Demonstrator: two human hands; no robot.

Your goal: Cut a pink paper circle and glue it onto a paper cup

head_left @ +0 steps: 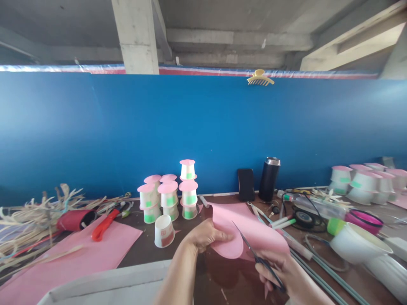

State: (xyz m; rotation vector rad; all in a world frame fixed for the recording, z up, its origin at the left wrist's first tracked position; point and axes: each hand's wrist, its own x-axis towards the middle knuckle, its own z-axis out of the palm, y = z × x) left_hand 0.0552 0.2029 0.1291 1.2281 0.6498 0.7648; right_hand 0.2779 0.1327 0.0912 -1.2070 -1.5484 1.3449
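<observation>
My left hand [206, 234] pinches a sheet of pink paper [244, 214], thumb on top. The sheet's near part has a rounded, cut edge, and its far side curls up a little. In my right hand [275, 269] is a pair of black-handled scissors [254, 252], fingers in the handles. The blades point up and left, lying along the paper close to the rounded part. Just left of my left hand stands an upside-down paper cup [164, 231] with a red print.
Stacked paper cups [168, 196] with pink discs stand behind. At left lie pink sheets [104, 241], a red-handled tool [104, 226] and pale strips [34, 224]. A phone [246, 184] and black flask [269, 179] lean near the blue partition [190, 118]. Rods [321, 271] and white containers [359, 243] lie right.
</observation>
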